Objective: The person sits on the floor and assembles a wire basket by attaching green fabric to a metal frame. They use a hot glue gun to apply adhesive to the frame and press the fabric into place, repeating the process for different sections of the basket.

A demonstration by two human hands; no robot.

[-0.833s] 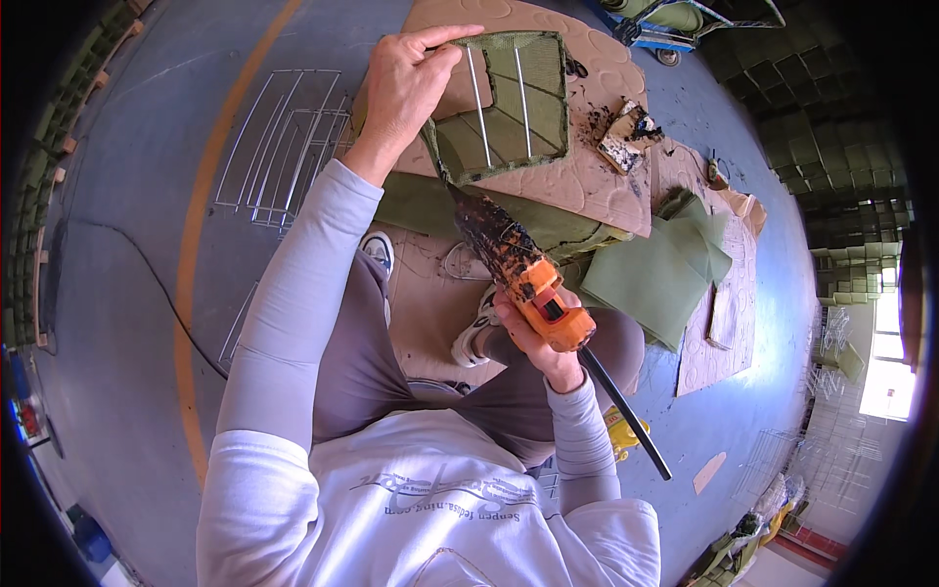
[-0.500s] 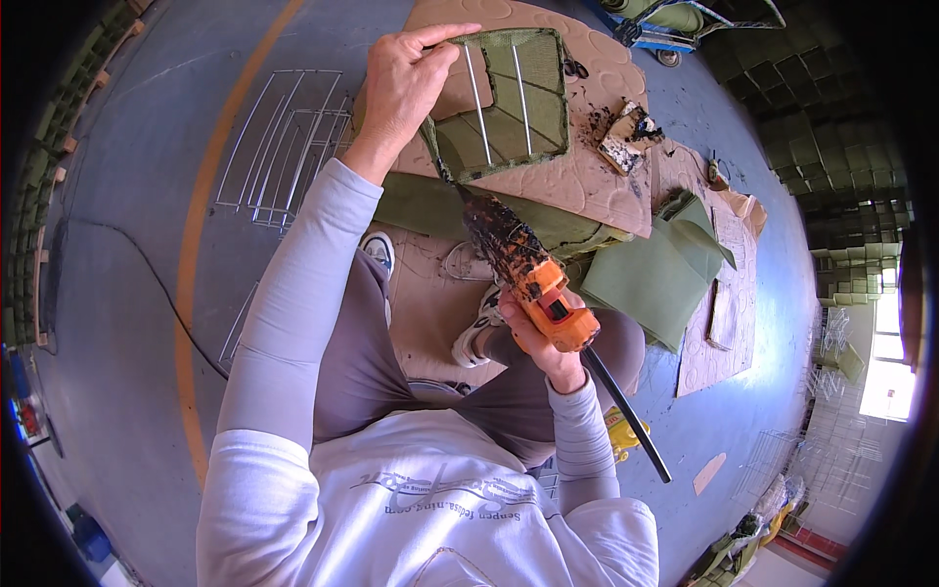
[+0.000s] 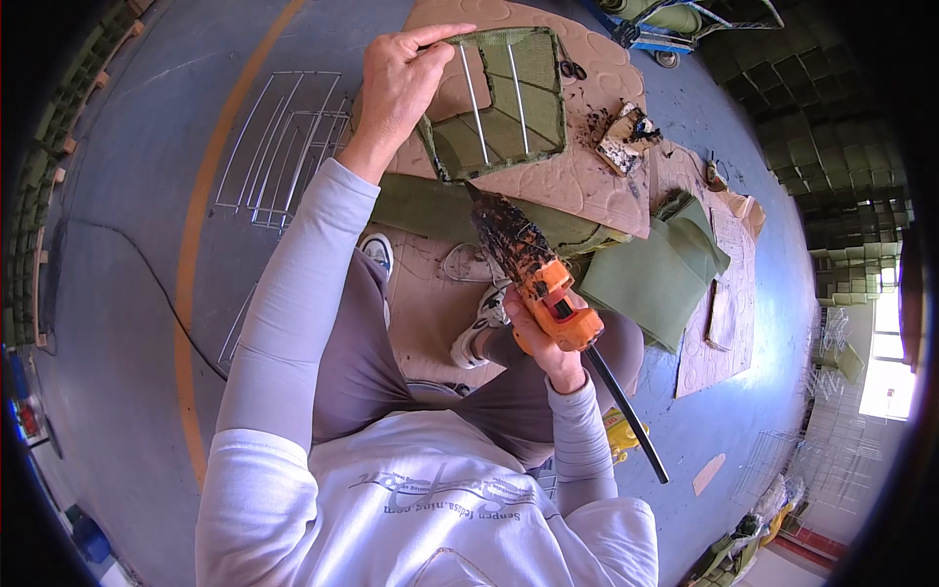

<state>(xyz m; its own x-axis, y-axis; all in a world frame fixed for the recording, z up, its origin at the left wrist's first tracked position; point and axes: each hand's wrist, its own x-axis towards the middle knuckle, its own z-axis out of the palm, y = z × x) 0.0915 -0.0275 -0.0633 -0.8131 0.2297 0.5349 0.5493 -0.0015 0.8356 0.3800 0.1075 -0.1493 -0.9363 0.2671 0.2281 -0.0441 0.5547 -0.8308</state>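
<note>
My left hand (image 3: 403, 86) pinches the upper left corner of a green mesh-covered wire frame (image 3: 540, 90), its index finger stretched along the top edge. Two bare metal rods cross the frame, and dark glue lines its edges. Wrapped in my right hand (image 3: 546, 344) is an orange hot glue gun (image 3: 565, 311), its barrel caked with dark glue. A long black glue stick (image 3: 628, 416) juts from the back of the gun. The gun's nozzle points up at the frame's lower left edge; whether it touches I cannot tell.
Cardboard (image 3: 611, 210) lies under the work, with scissors (image 3: 573, 69) and a glue-smeared block (image 3: 626, 139) on it. Green fabric sheets (image 3: 650, 274) lie at the right. Bare wire frames (image 3: 284, 147) rest on the floor at left, near a black cable (image 3: 161, 284). A blue cart (image 3: 653, 37) stands behind.
The glue gun's nozzle has shifted slightly to the right along the frame's lower edge. The frame and my left hand have moved a little to the left.
</note>
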